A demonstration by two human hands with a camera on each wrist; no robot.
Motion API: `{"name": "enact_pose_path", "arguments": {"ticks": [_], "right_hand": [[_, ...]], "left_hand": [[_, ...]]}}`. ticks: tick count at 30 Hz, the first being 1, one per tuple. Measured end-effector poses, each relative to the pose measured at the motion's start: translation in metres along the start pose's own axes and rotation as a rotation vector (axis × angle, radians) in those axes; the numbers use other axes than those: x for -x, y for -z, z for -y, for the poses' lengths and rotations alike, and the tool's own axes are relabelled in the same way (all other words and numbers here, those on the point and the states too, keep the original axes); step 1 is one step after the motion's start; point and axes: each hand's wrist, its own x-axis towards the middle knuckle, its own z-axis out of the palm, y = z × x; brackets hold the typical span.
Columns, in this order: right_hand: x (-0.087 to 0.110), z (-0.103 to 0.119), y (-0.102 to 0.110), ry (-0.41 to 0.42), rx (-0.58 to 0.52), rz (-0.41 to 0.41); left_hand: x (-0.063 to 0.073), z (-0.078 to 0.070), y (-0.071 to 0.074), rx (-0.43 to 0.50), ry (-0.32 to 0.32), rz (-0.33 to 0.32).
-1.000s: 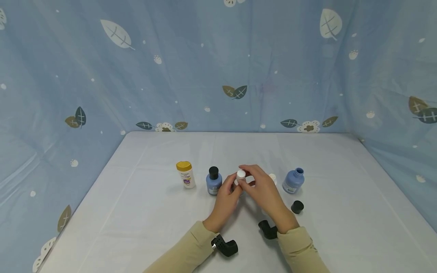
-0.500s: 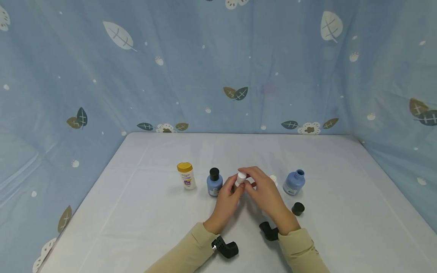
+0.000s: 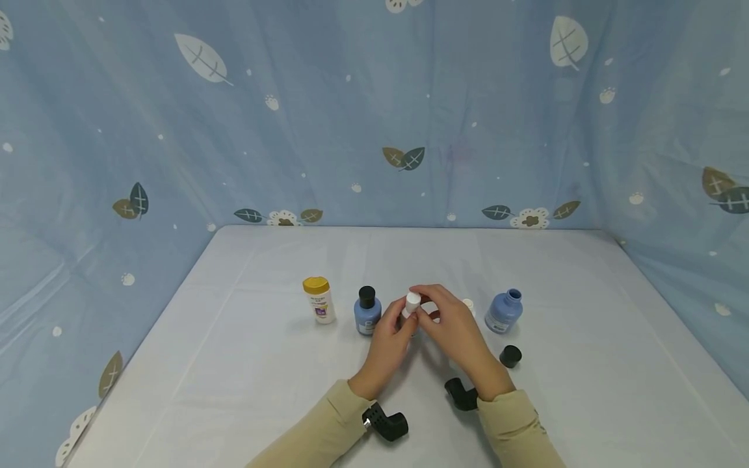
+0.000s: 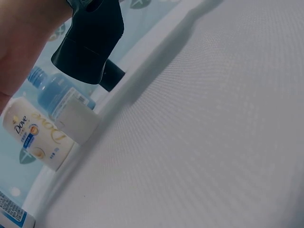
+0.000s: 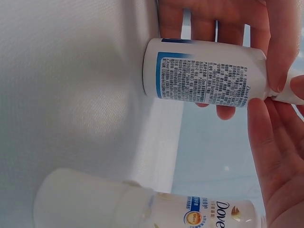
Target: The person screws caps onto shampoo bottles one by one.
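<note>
A small white bottle [image 5: 204, 71] with a blue-edged printed label stands between the two hands. My left hand [image 3: 383, 351] grips its body, fingers curled round it in the right wrist view. My right hand [image 3: 459, 335] pinches the white top [image 3: 413, 299] at its neck with thumb and fingers. The bottle's lower corner [image 4: 14, 213] shows in the left wrist view. Beside the right hand is a second white bottle marked Dove [image 4: 35, 133], mostly hidden in the head view. A pale cap-like piece [image 4: 78, 119] stands close to it.
Left of the hands stand a white bottle with a yellow cap [image 3: 319, 305] and a blue bottle with a black cap [image 3: 367, 315]. To the right is an uncapped blue bottle [image 3: 502, 313], with a loose black cap [image 3: 510, 356] nearer. A white cloth [image 3: 263, 390] covers the table.
Both hands stay in place round the bottle. The white top tilts slightly half a second ago and looks more upright now; the right fingers shift a little on it.
</note>
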Motion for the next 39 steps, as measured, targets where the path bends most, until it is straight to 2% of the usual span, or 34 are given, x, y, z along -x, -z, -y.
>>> {"name": "enact_pose_path", "arguments": {"ticks": [9, 16, 18, 22, 27, 29, 35, 39], "right_hand": [[-0.002, -0.002, 0.001, 0.021, 0.001, 0.003], [-0.001, -0.003, 0.002, 0.030, 0.000, 0.025], [-0.001, -0.003, 0.002, 0.033, 0.001, 0.031], [-0.001, -0.002, 0.002, 0.049, 0.028, 0.033], [0.000, -0.002, 0.002, 0.046, 0.036, 0.039], [0.000, -0.001, 0.002, 0.031, 0.029, 0.035], [-0.001, -0.001, 0.004, -0.025, 0.024, -0.006], [-0.001, -0.001, 0.003, -0.039, 0.013, 0.010]], "left_hand": [[-0.003, 0.001, 0.000, -0.011, -0.035, -0.008], [-0.008, 0.030, -0.006, -0.023, -0.034, -0.015], [-0.008, 0.033, -0.007, -0.029, -0.037, -0.020], [-0.008, 0.031, -0.007, -0.044, -0.034, -0.034], [-0.003, 0.014, -0.005, -0.011, -0.044, -0.032], [-0.003, 0.011, -0.004, 0.002, -0.037, -0.024], [-0.006, 0.029, -0.005, -0.014, 0.005, -0.018], [-0.006, 0.033, -0.005, -0.011, 0.009, -0.019]]}}
